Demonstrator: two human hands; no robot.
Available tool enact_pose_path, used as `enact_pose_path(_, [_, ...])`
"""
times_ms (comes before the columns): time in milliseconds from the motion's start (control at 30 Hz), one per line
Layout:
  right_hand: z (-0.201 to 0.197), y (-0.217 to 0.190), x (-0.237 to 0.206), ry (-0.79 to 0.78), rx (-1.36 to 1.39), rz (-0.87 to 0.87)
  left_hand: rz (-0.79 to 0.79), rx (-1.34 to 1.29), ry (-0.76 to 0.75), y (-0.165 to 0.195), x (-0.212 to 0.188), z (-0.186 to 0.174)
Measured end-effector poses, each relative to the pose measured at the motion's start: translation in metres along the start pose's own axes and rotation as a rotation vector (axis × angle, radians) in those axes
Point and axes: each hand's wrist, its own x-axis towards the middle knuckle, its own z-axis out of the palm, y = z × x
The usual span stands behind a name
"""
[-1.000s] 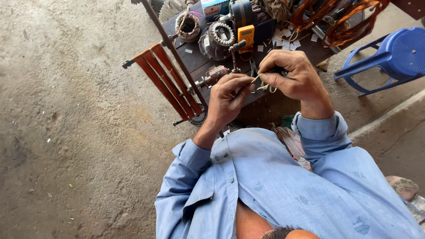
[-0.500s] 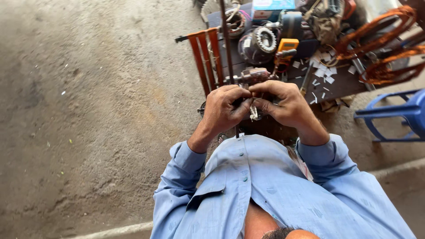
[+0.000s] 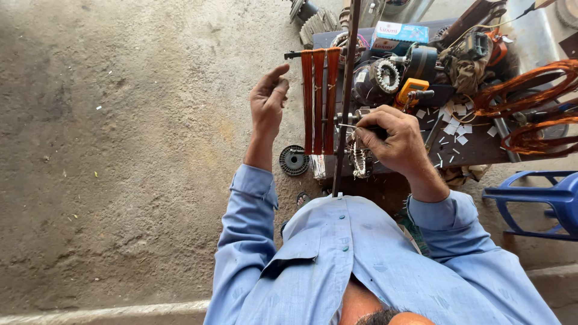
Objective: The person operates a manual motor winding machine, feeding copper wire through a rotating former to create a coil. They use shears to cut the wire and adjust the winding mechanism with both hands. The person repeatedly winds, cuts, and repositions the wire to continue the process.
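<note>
The right hand [image 3: 397,144] is curling its grip around a thin metal tool [image 3: 352,127], pinching it between thumb and fingers, its tip pointing toward the upright dark rod [image 3: 344,102] just beyond the knuckles. Directly under that grip a small ribbed metal motor part [image 3: 360,161] is hanging or resting; I cannot tell which. It is looking stiff and fairly heavy for its size, with sharp slotted edges, so the smooth outer rim seems the safest place to hold. The left hand [image 3: 268,105] is hovering apart, fingers spread and holding nothing, beside the red-brown winding frame [image 3: 319,102]. Past the right grip, the counter [image 3: 475,150] is carrying copper wire coils [image 3: 530,114], a yellow meter [image 3: 411,90] and paper scraps [image 3: 451,126].
</note>
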Motion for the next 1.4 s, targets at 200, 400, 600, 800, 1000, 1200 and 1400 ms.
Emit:
enact_pose_path(200, [0.001,0.003,-0.004,0.0,-0.004,0.028,-0.088,-0.31,-0.143,-0.01,0.018,0.011])
enact_pose_path(400, [0.0,0.009,-0.009,-0.001,0.027,0.039,-0.096,-0.307,-0.163,-0.013,0.018,0.012])
enact_pose_path(600, [0.005,0.016,-0.002,-0.003,-0.006,0.022,-0.154,-0.166,-0.246,-0.023,0.023,0.008])
enact_pose_path(800, [0.01,0.027,0.036,0.064,-0.14,-0.22,-0.073,-0.072,-0.477,-0.042,0.023,0.008])
enact_pose_path(1000, [0.024,0.026,0.074,0.055,-0.411,-0.308,-0.058,-0.109,-0.514,-0.043,0.032,0.005])
enact_pose_path(1200, [0.033,0.011,0.094,0.023,-0.549,-0.344,-0.159,-0.098,-0.463,-0.034,0.031,0.01])
enact_pose_path(1400, [0.044,0.004,0.108,-0.079,-0.679,-0.38,-0.109,-0.03,-0.468,-0.032,0.034,0.008])
